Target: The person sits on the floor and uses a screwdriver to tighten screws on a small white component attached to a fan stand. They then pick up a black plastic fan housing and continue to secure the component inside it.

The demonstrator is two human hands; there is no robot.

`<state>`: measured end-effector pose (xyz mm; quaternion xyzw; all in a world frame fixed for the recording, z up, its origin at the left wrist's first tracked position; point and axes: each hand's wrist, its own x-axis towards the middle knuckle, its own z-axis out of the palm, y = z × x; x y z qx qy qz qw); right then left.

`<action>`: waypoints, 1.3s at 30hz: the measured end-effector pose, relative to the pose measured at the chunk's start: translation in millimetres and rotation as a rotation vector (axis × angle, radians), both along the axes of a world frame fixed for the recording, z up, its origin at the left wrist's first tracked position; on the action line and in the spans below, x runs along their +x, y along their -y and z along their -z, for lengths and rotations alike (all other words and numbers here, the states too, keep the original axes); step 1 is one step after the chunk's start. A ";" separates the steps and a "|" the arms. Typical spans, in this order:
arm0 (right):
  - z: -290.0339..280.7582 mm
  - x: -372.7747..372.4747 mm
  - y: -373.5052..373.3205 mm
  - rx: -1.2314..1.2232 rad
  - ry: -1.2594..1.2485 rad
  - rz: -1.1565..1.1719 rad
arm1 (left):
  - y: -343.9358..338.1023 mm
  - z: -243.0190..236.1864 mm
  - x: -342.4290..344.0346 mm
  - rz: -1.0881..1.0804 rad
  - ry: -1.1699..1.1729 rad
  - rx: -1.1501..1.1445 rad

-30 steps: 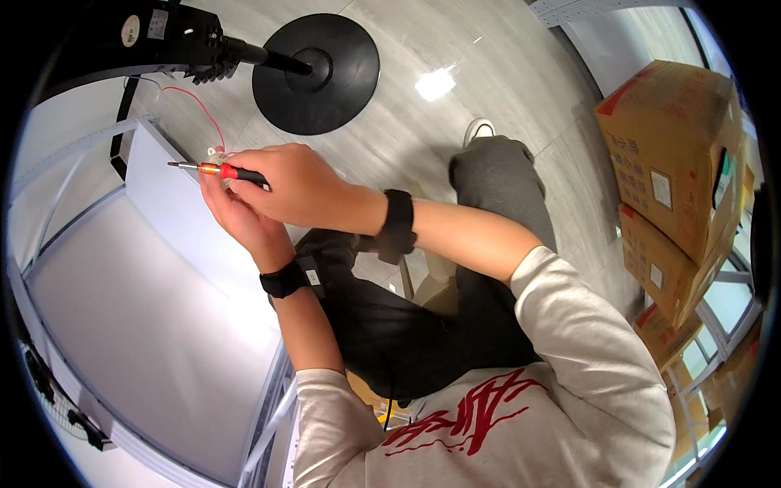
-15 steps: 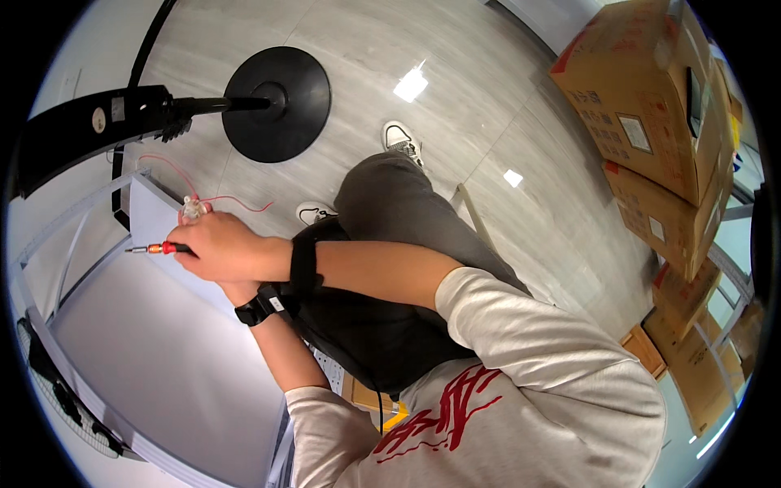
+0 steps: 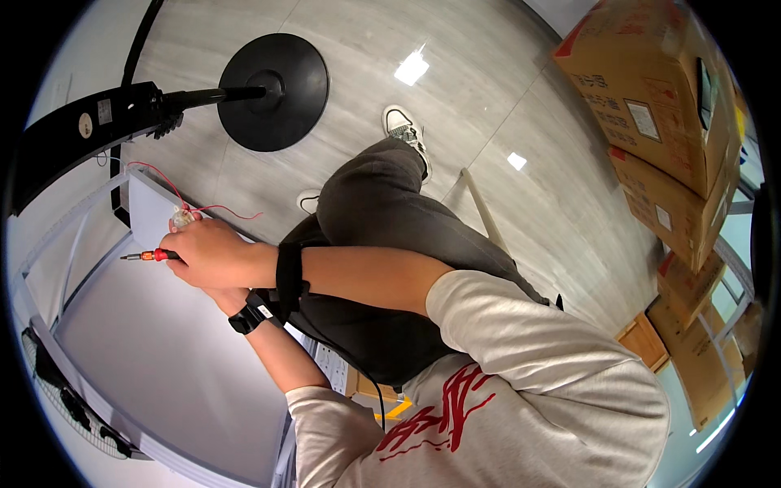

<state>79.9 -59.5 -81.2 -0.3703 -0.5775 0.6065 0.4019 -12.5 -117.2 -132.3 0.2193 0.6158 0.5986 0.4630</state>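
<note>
My right hand point(image 3: 213, 252) is closed round a red-and-black screwdriver point(image 3: 151, 254), whose metal tip points left over the white panel point(image 3: 167, 350). Beneath it, my left hand point(image 3: 224, 294) is mostly hidden and appears to grip a small pale fitting point(image 3: 182, 218) just above the knuckles of the other hand. Thin red wires point(image 3: 232, 210) run out from that fitting, one up to the left, one off to the right. What exactly the fitting is cannot be made out.
A black stand with a round base point(image 3: 289, 118) is on the tiled floor at upper left. Stacked cardboard boxes point(image 3: 618, 81) line the right side. My legs and shoes are below me, beside a pale bar point(image 3: 480, 207). A metal frame surrounds the panel.
Over the last second the view has shifted, showing both shoes. Both hands, one over the other, sit lower and further left in view, and the screwdriver moved with them.
</note>
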 end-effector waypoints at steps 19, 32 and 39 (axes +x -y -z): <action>45.2 45.5 -37.9 0.050 0.087 0.033 | -42.4 12.3 12.7 -0.028 0.022 0.001; 61.5 57.3 -51.5 0.122 0.101 0.106 | -59.5 28.1 42.9 -0.089 -0.113 0.085; 67.4 48.3 -50.1 0.188 0.142 0.139 | -64.7 23.9 53.6 -0.037 -0.052 0.129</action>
